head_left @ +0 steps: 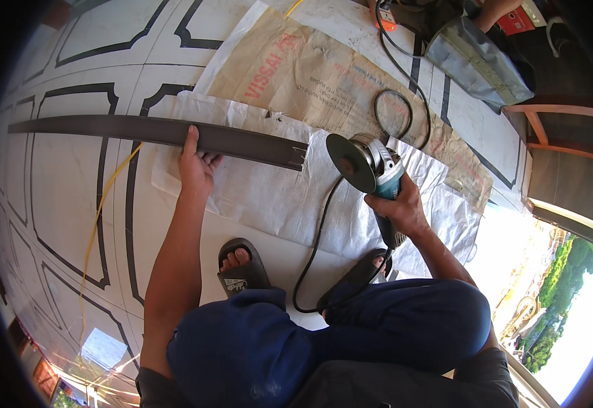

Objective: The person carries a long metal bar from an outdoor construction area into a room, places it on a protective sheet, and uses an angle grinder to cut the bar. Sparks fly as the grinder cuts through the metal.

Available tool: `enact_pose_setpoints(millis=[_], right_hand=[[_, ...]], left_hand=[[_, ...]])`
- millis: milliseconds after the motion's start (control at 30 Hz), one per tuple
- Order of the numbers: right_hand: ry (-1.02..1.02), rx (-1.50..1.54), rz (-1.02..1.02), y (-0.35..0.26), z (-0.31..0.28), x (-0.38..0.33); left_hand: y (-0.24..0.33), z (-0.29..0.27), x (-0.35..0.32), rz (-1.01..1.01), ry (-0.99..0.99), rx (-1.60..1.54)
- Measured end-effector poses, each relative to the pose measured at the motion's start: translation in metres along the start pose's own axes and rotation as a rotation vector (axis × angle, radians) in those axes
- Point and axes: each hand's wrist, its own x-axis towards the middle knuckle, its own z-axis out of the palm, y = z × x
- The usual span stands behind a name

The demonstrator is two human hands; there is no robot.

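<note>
My left hand (197, 162) grips a long dark brown strip (256, 147) from its near side, thumb on top and fingers curled at the edge. The strip runs from the far left to a notched end near the middle. My right hand (404, 205) is wrapped round the body of an angle grinder (390, 183), teal and grey with a dark handle. Its dark cutting disc (351, 163) faces the strip's notched end, with a gap between them. Whether the disc is spinning I cannot tell.
Opened paper sacks (296, 75) and white sheeting (242, 197) cover the tiled floor (72, 190). A black cord (318, 238) loops near my sandals (243, 268). A yellow cable (99, 217) lies left. At the upper right are a grey bag (477, 61) and another person's hand (497, 10).
</note>
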Motion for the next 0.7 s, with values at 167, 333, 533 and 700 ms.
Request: enact_pose_setpoints(millis=[167,333,533,700], right_hand=[[-0.035,-0.029,0.005,0.005,0.003,-0.001],[0.002,-0.099,0.004,0.008,0.004,-0.001],[0.022,-0.016,0.019,0.000,-0.003,-0.004],[0.037,0.044,0.057,0.009,-0.005,-0.007]], left_hand=[[-0.001,0.010,0.001,-0.013,0.119,0.048],[0.005,0.012,0.003,-0.057,0.141,0.167],[0.018,0.024,0.008,-0.138,0.210,0.252],[0.020,0.031,0.006,-0.151,0.173,0.227]])
